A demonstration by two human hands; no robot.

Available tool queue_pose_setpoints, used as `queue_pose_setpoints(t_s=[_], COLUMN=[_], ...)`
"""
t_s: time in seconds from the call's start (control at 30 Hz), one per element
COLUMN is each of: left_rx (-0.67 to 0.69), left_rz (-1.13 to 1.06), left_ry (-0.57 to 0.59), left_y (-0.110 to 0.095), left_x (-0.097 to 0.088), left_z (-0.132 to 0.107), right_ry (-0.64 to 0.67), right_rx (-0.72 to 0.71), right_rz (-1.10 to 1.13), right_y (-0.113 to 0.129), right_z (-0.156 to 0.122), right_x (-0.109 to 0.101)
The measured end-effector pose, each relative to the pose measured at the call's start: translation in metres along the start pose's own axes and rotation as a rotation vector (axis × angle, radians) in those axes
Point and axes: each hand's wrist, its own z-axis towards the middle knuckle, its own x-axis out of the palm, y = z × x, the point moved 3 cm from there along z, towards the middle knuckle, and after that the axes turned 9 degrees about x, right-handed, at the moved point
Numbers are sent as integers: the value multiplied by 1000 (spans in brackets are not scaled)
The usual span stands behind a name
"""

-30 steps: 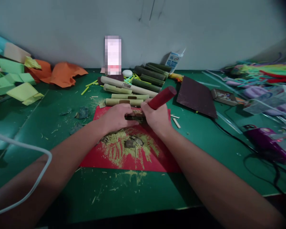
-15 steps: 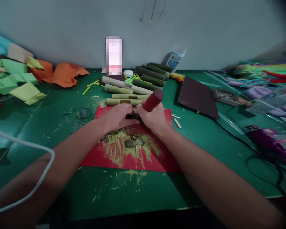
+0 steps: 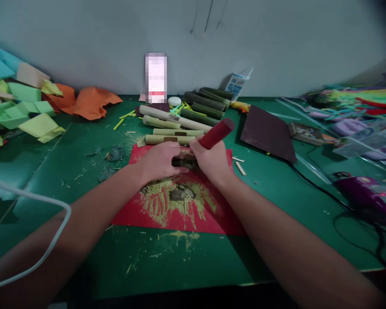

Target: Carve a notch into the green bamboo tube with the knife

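Observation:
My right hand (image 3: pixel 212 159) is wrapped round the thick red handle (image 3: pixel 218 132) of a tool, which slants up to the right. The tool's working end is hidden behind the fingers. My left hand (image 3: pixel 161 161) grips a dark, hollow-looking bamboo piece (image 3: pixel 187 163), with fingers over its top and the thumb below. Both hands are close together over a red sheet (image 3: pixel 128 216). Yellowish shavings and powder (image 3: pixel 161 201) cover the sheet's middle, around a small dark scrap (image 3: pixel 180 193).
Pale bamboo tubes (image 3: pixel 173 140) with cut-out openings lie behind my hands, with dark green tubes (image 3: pixel 209 110) beyond. A phone (image 3: pixel 156 77) leans on the wall. To the right are a brown board (image 3: pixel 266 133) and purple device (image 3: pixel 363 193); folded papers (image 3: pixel 35 109) lie left.
The red handle has tipped further to the right, and my right hand has shifted slightly right. A wider gap between the hands shows more of the bamboo piece.

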Motion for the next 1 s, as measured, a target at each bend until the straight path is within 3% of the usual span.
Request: queue_pose_setpoints(t_s=[0.2, 0.5, 0.67, 0.87, 1.0], left_rx=[-55, 0, 55, 2, -30], left_rz=[19, 22, -117, -187, -105], left_ry=[3, -19, -16, -36, -52], left_y=[-5, -6, 2, 6, 5], left_x=[-1, -1, 2, 1, 1], left_z=[1, -1, 0, 1, 1], right_ry=[22, 86, 109, 112, 13], right_rx=[14, -17, -77, 6, -29], right_rz=[-52, -147, -209, -102, -7], right_y=[1, 2, 0, 1, 3], right_z=[0, 1, 2, -6, -5], right_x=[-2, 1, 7, 2, -3])
